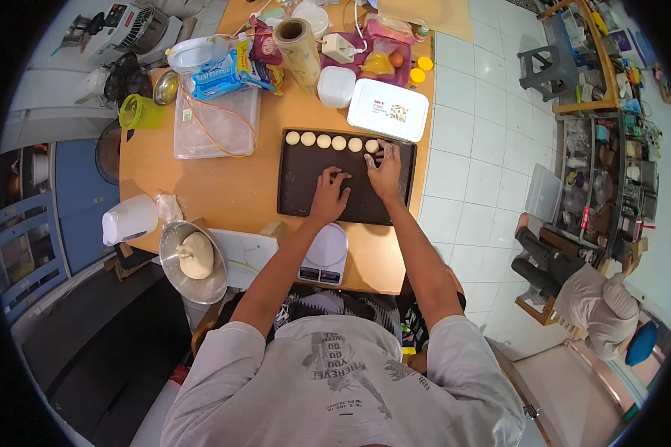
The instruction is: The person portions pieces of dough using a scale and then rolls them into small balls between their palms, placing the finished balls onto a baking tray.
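Several pale round dough pieces [323, 141] form a row along the top edge of a dark baking tray [298, 195]. At the row's right end, my right hand [384, 167] has its fingers bent beside the last piece; whatever lies between its fingertips is unclear. My left hand [329, 192] is over the tray's middle, fingers loosely curved and apart, holding nothing visible. A digital scale [323, 246] sits below the tray. To the left, a steel bowl [170, 261] holds a dough mass [196, 255].
A white lidded container [369, 97] stands behind the tray, amid tubs, packs and a film roll [298, 56]. A clear box [212, 134] and jug [129, 222] are leftward. Another person [598, 305] is beside shelves at right; a plastic stool [546, 74] stands on the floor.
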A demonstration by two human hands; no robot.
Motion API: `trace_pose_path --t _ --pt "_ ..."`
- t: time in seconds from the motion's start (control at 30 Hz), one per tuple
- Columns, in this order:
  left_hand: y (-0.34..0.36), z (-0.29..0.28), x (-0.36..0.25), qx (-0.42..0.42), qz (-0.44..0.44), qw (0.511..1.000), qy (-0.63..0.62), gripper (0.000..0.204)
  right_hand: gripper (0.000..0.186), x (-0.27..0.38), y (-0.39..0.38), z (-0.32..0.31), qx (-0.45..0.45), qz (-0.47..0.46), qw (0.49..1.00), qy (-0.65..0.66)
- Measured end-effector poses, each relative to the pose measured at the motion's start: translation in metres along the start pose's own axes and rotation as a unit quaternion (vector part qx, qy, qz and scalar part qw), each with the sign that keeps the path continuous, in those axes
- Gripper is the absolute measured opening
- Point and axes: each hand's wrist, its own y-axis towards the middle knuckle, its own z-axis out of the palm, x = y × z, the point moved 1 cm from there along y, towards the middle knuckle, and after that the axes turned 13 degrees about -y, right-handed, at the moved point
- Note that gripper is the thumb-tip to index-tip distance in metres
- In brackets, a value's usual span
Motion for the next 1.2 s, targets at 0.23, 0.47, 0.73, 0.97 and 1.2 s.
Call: trace_pose_path --t 0.23,0.47,0.73,0.97,1.2 --pt "0.003 -0.002 -0.001 0.01 -0.002 1.0 0.017 0.039 0.041 -0.01 0.005 0.007 -0.013 -0.001 0.998 -0.055" --pt "0.002 -0.002 -0.006 0.013 0.001 1.0 0.017 0.04 0.046 -0.003 0.005 0.009 -0.018 0.021 0.997 -0.076" --pt "0.005 -0.002 -0.009 0.034 0.018 0.998 0.052 0.048 0.05 -0.006 0.011 -0.004 0.019 -0.036 0.997 -0.065" --pt "-0.016 0.0 0.004 0.03 0.006 0.999 -0.009 0.046 0.055 0.001 -0.024 -0.013 -0.002 -0.016 1.0 0.009" --pt "-0.081 -0.003 -0.012 -0.057 -0.069 0.967 -0.238 0.037 0.042 0.015 -0.148 -0.036 0.006 0.027 0.996 0.084"
